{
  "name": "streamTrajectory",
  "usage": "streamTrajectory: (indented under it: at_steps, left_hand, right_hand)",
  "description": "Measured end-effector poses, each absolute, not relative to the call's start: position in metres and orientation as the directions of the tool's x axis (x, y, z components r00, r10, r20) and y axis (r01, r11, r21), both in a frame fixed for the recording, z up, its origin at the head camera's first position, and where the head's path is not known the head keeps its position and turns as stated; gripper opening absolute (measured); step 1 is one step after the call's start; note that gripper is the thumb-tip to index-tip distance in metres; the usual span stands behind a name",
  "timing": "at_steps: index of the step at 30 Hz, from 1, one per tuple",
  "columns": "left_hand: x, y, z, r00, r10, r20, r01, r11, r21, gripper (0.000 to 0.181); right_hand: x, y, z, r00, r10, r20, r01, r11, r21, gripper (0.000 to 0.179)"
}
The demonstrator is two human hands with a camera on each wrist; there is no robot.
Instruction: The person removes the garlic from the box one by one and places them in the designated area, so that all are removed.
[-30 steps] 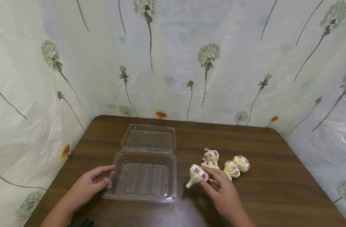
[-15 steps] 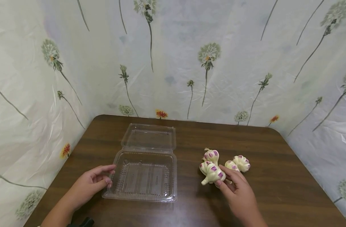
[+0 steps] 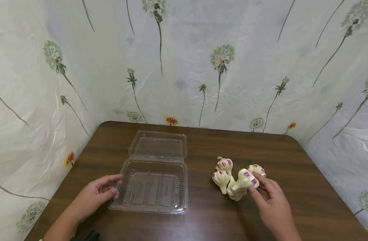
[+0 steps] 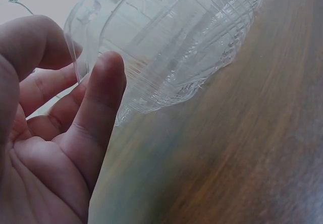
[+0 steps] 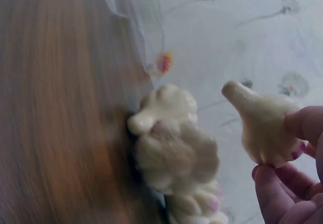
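My left hand (image 3: 95, 197) holds the left rim of a clear plastic clamshell container (image 3: 155, 210), whose lid (image 3: 158, 144) lies folded back behind it. In the left wrist view, the rim of the container (image 4: 166, 47) runs between thumb and fingers. My right hand (image 3: 272, 204) pinches a white garlic bulb with purple patches (image 3: 245, 179), held by its round end with the stem pointing left. In the right wrist view, that garlic bulb (image 5: 267, 128) is apart from the pile. Below and around it lie several other garlic bulbs (image 3: 221, 179), one partly hidden by the hand.
Everything rests on a dark brown wooden table (image 3: 208, 144) with rounded far corners. A curtain with dandelion prints (image 3: 184, 67) surrounds it behind and at the sides. A small black object (image 3: 93, 235) shows near the left forearm at the bottom edge.
My right hand has moved to the right with the garlic bulb, from beside the container to over the pile's right part. The left hand and container have stayed put.
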State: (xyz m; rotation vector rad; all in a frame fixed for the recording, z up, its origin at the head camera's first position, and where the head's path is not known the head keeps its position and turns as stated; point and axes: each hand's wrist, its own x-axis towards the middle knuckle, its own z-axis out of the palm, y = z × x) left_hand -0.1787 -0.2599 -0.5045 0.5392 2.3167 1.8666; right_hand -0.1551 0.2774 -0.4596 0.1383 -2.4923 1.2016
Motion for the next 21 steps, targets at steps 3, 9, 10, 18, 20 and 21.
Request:
streamTrajectory:
  at_steps: [3,9,10,18,20,21]
  left_hand:
    - [-0.178,-0.260,-0.504,-0.931,0.344,0.125,0.196,0.180,0.964,0.045]
    - [-0.179,-0.260,-0.504,-0.930,0.345,0.126,0.196,0.177,0.964,0.045]
    - [-0.179,-0.260,-0.504,-0.929,0.347,0.126,0.196,0.176,0.965,0.045]
    - [-0.179,-0.261,-0.506,-0.932,0.343,0.119,0.186,0.170,0.968,0.045]
    - [-0.179,-0.261,-0.505,-0.931,0.344,0.119,0.187,0.171,0.967,0.045]
    - [-0.179,-0.261,-0.505,-0.931,0.345,0.119,0.187,0.171,0.967,0.045]
  right_hand:
    - [-0.155,0.286,-0.459,-0.925,0.092,0.368,-0.222,0.655,-0.722,0.049]
    - [-0.157,0.305,-0.458,-0.943,0.135,0.305,-0.140,0.669,-0.730,0.051]
    - [-0.157,0.308,-0.458,-0.947,0.144,0.286,-0.123,0.661,-0.740,0.051]
    - [-0.157,0.324,-0.462,-0.962,0.202,0.184,-0.009,0.649,-0.760,0.056]
    - [-0.157,0.327,-0.463,-0.963,0.217,0.159,0.023,0.654,-0.756,0.057]
    - [-0.157,0.329,-0.463,-0.964,0.225,0.145,0.041,0.660,-0.750,0.058]
